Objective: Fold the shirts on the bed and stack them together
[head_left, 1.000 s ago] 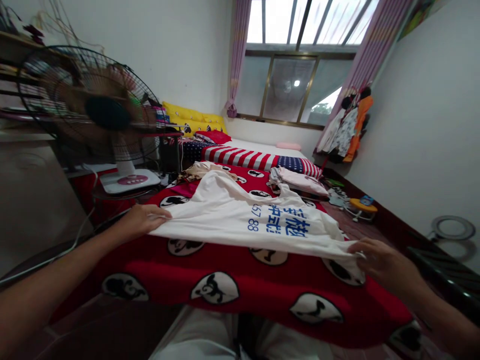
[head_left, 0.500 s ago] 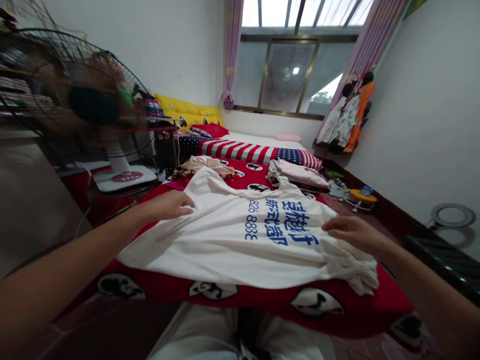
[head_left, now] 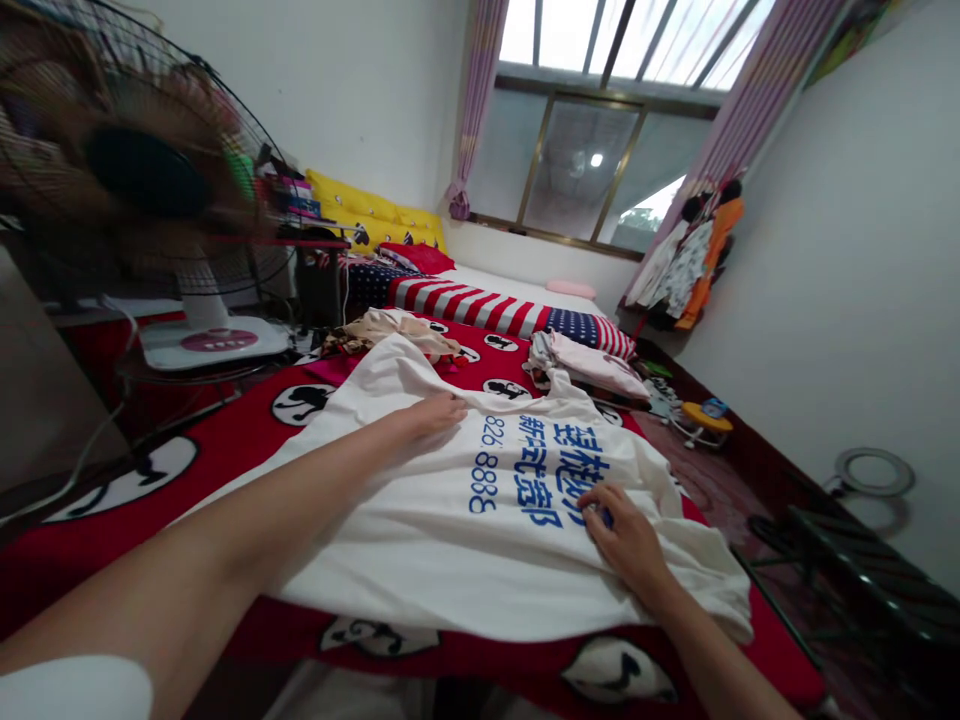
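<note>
A white T-shirt [head_left: 420, 540] with blue printed characters and digits lies spread sideways over the red patterned cloth [head_left: 247, 640]. My left hand [head_left: 435, 415] reaches across the shirt left of the printed digits, its fingers stretched out low on the fabric; the palm is hidden. Over the blue characters, my right hand [head_left: 619, 525] has its thumb and curled fingers closed on a bit of the shirt. The shirt's right end is loosely wrinkled.
Beyond the shirt lie a beige garment [head_left: 405, 330] and a folded pink pile [head_left: 592, 362]. A running fan [head_left: 150, 170] stands at left. Behind is a bed [head_left: 487, 310] with a striped cover. A yellow stool [head_left: 705, 420] and dark rack [head_left: 870, 570] are at right.
My left hand has moved right, further over the shirt. My right hand has come left and nearer, from the shirt's right side onto the print. The shirt's right end lies more spread.
</note>
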### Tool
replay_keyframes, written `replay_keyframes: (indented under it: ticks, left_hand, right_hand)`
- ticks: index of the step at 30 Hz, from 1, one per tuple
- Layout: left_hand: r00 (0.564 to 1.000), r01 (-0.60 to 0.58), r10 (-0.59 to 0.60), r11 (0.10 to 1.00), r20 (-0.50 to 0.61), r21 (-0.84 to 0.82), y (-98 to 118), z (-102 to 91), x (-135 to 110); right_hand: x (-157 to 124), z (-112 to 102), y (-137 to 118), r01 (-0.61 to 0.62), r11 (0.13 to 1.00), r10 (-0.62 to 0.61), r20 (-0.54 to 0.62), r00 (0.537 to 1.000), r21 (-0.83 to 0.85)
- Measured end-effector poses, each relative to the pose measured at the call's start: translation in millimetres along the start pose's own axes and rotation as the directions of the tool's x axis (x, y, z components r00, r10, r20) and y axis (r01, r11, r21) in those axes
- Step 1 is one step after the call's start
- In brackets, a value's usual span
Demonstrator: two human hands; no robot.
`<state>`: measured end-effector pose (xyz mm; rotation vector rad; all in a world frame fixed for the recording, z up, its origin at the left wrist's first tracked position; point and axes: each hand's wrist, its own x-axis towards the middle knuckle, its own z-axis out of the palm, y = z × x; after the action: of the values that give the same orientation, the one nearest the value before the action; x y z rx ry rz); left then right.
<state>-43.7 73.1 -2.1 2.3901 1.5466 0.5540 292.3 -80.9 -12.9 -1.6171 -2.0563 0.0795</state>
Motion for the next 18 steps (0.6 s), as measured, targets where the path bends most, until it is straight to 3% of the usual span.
replay_keyframes:
  ticks: [3, 6, 8, 11, 15, 18]
  left_hand:
    - [0.986, 0.166, -0.162, 0.982, -0.049, 0.088, 0, 9.4, 19]
    - [0.928, 0.355, -0.331, 0.924, -0.169, 0.140, -5, 16.6, 32]
    - [0.893, 0.424, -0.384, 0.893, -0.236, 0.151, -9, 20.5, 37]
    - [0.879, 0.442, -0.384, 0.880, -0.283, 0.177, -15, 25.4, 40]
    - [0.898, 0.409, -0.339, 0.878, -0.281, 0.247, -24, 30.7, 42]
    - [0.895, 0.408, -0.329, 0.877, -0.300, 0.256, -26, 33.5, 43]
  right_hand:
    - [-5, 5, 1, 0.009, 1.000, -0.008, -0.069, 0.998, 0.019]
    - [-8, 8, 0, 0.024, 0.999, -0.021, -0.088, 0.996, 0.037]
    - [-11, 9, -1, 0.027, 0.998, -0.022, -0.105, 0.994, 0.049]
    - [-11, 7, -3, 0.017, 0.999, -0.012, -0.104, 0.995, 0.044]
    - [8, -14, 2, 0.024, 0.999, -0.025, 0.055, 0.998, 0.029]
    - [45, -41, 20, -0.013, 0.999, 0.013, -0.030, 0.999, -0.030]
